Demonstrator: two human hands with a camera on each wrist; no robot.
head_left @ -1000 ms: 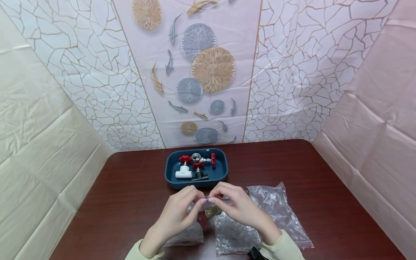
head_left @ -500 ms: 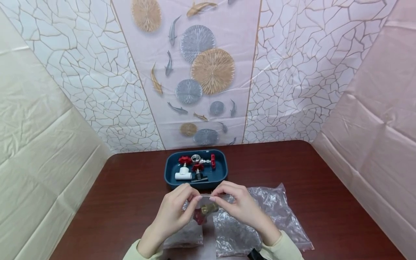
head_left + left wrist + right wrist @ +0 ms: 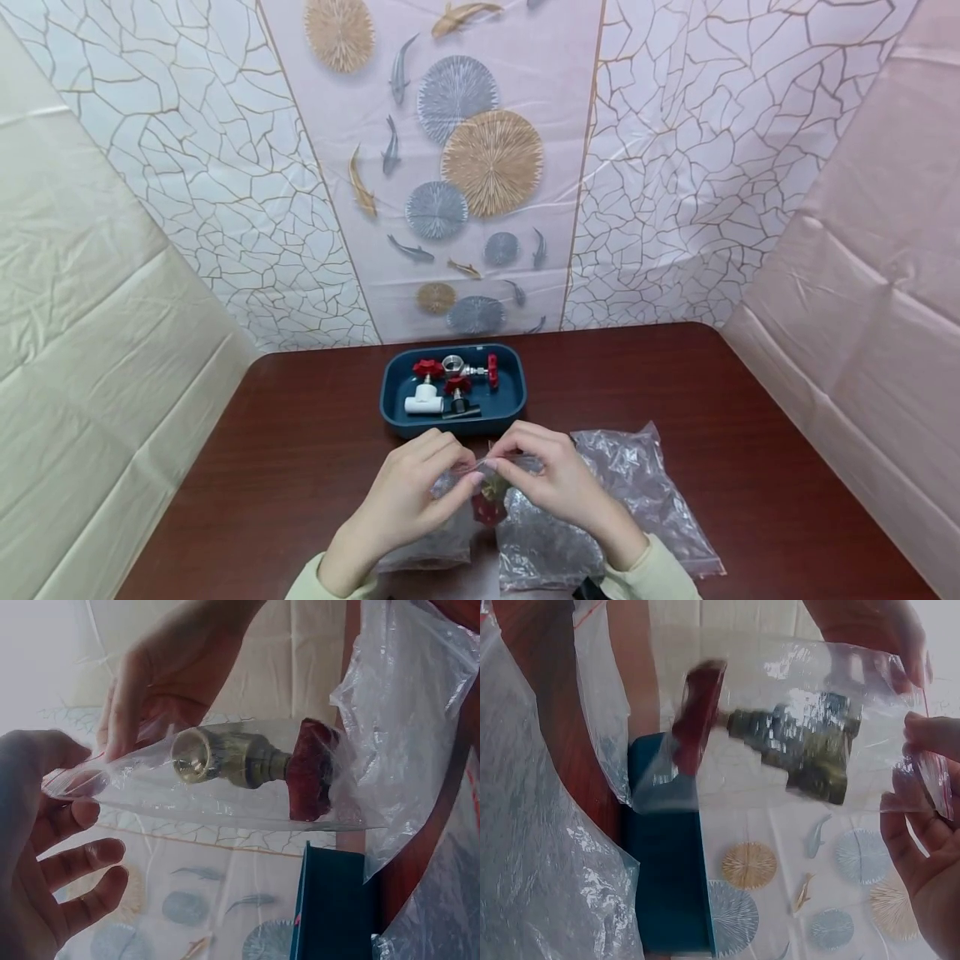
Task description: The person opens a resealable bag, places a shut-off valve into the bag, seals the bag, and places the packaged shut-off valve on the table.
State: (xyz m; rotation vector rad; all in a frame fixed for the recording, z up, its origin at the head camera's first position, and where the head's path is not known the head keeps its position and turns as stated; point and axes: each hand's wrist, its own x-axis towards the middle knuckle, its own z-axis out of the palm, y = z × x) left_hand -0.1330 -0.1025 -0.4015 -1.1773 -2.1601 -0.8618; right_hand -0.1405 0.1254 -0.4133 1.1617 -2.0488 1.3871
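A clear zip bag (image 3: 142, 787) with a red line along its mouth hangs between my two hands. Inside it is a brass valve (image 3: 244, 761) with a red handwheel (image 3: 311, 772), the wheel toward the bag's bottom. My left hand (image 3: 412, 487) pinches the mouth edge between thumb and fingers. At the other part of that edge, my right hand (image 3: 551, 475) does the same, thumb against fingertips. The head view shows the valve low between the hands, partly veiled by plastic.
Behind the hands stands a blue tray (image 3: 508, 402). It holds a white tee valve (image 3: 424, 400), a black valve (image 3: 459, 404) and a silver valve (image 3: 453, 364), all with red wheels. Clear plastic bags lie on the table: one at right (image 3: 637, 475), one at centre (image 3: 543, 542), one at left (image 3: 435, 542).
The fingertips have come closer together than half a second ago, and the bag's edge between them now slants. The valve has swung so its red wheel hangs lower and farther right.
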